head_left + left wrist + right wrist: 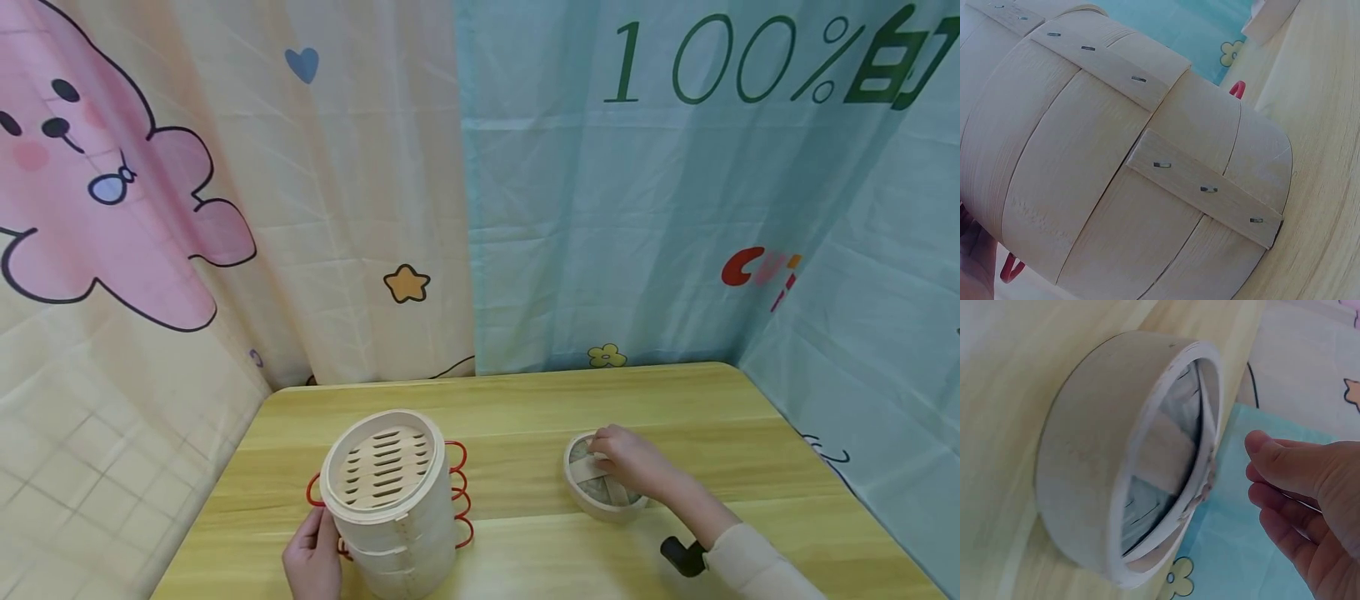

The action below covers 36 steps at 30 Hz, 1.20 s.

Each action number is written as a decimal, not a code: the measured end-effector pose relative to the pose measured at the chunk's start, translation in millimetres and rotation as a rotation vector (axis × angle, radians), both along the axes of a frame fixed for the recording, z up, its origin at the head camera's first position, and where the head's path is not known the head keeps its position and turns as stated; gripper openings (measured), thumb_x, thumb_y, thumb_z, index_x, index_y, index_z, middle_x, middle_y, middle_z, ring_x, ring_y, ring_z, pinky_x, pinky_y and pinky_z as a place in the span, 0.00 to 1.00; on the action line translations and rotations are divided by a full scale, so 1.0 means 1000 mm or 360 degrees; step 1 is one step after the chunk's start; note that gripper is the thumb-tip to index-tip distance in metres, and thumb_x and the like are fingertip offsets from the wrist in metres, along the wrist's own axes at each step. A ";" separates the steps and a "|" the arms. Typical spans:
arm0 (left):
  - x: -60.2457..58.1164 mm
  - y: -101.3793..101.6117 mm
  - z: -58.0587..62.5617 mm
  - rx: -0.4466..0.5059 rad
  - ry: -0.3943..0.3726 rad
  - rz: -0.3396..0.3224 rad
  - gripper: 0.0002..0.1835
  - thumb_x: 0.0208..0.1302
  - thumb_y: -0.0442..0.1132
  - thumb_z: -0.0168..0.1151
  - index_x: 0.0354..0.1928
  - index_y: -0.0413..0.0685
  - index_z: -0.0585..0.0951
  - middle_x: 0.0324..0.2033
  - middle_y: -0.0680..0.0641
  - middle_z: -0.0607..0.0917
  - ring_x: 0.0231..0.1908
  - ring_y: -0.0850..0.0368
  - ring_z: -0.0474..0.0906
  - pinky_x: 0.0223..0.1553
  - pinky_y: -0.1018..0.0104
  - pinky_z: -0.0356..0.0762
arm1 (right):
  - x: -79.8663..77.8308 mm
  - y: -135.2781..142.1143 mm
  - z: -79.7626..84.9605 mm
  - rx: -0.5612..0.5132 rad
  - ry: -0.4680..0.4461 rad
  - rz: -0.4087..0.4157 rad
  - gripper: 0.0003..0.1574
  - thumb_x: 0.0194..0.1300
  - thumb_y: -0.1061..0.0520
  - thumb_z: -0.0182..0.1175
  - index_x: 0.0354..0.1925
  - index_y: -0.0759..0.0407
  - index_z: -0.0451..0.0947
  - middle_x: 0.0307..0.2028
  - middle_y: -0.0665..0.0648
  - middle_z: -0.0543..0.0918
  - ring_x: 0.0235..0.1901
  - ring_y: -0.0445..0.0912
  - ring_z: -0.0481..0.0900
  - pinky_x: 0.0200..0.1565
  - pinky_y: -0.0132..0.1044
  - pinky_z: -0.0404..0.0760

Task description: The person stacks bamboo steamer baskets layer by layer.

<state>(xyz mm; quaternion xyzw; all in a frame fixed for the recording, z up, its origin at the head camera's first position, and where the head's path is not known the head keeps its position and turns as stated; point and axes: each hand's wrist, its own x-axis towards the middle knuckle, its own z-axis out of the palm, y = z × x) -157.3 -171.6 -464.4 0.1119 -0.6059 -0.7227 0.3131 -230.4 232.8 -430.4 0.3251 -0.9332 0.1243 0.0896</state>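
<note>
A tall stack of round bamboo steamer baskets (397, 533) stands left of centre on the table, with red loop handles down both sides. Its slatted top tier (386, 467) faces up, uncovered. My left hand (313, 550) is at the stack's left side, its fingertips gripping at the upper red loop (313, 490); in the left wrist view only part of the hand (975, 265) shows beside the wooden wall. The round steamer lid (600, 504), crossed by flat strips, lies to the right. Just above it hovers my right hand (633, 458), fingers loosely bent around nothing and apart from the lid's rim (1119, 512).
The light wooden table (517, 417) ends at hanging printed curtains (585, 225) at the back and sides. A small black device (682, 556) sits at the right wrist. Several red loops (461, 500) stick out from the stack's right side.
</note>
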 end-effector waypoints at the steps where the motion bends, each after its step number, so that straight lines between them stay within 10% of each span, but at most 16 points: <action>1: 0.000 0.000 0.000 0.0002 0.0003 -0.0002 0.20 0.62 0.28 0.55 0.24 0.65 0.83 0.20 0.63 0.81 0.21 0.73 0.75 0.23 0.84 0.71 | 0.000 0.002 -0.002 -0.0014 -0.0008 -0.0002 0.07 0.51 0.69 0.66 0.31 0.62 0.80 0.30 0.53 0.77 0.31 0.45 0.74 0.31 0.36 0.77; 27: 0.000 -0.002 -0.003 0.0022 -0.0009 -0.0071 0.20 0.64 0.28 0.53 0.24 0.64 0.83 0.16 0.59 0.80 0.16 0.70 0.73 0.15 0.80 0.69 | 0.000 0.015 -0.028 -0.0115 0.0081 -0.0017 0.08 0.52 0.70 0.64 0.30 0.59 0.82 0.30 0.50 0.77 0.31 0.42 0.77 0.29 0.32 0.78; 36: -0.001 -0.002 -0.003 0.0010 0.0011 -0.0076 0.21 0.64 0.28 0.52 0.25 0.65 0.83 0.16 0.60 0.80 0.15 0.70 0.73 0.15 0.80 0.69 | -0.004 0.018 -0.038 -0.0187 0.0331 0.0133 0.09 0.46 0.71 0.67 0.28 0.61 0.81 0.28 0.51 0.77 0.28 0.41 0.76 0.28 0.30 0.78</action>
